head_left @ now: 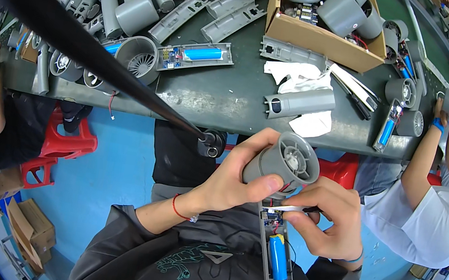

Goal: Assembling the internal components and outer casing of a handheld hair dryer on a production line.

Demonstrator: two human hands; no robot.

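My left hand (235, 180) is closed around a grey round fan housing (258, 169), its open end and inner fan facing up. Below it hangs a grey handle shell (275, 270) holding a blue battery cell (278, 256) and a small circuit board (272, 219). Thin red and dark wires run between housing and board. In my right hand (327, 219), thumb and fingers pinch a slim silver tool (286, 208), which looks like tweezers. Its tip lies at the top of the board, just under the housing; the exact contact point is too small to see.
The dark green workbench (202, 97) bears grey fan bodies and handle shells. An open cardboard box (324, 38) holds more housings. Nearer lie a grey handle (305, 103), white cloth (313, 125) and slim black-ended tools (357, 91). Co-workers sit left and right, with red stools (71, 135).
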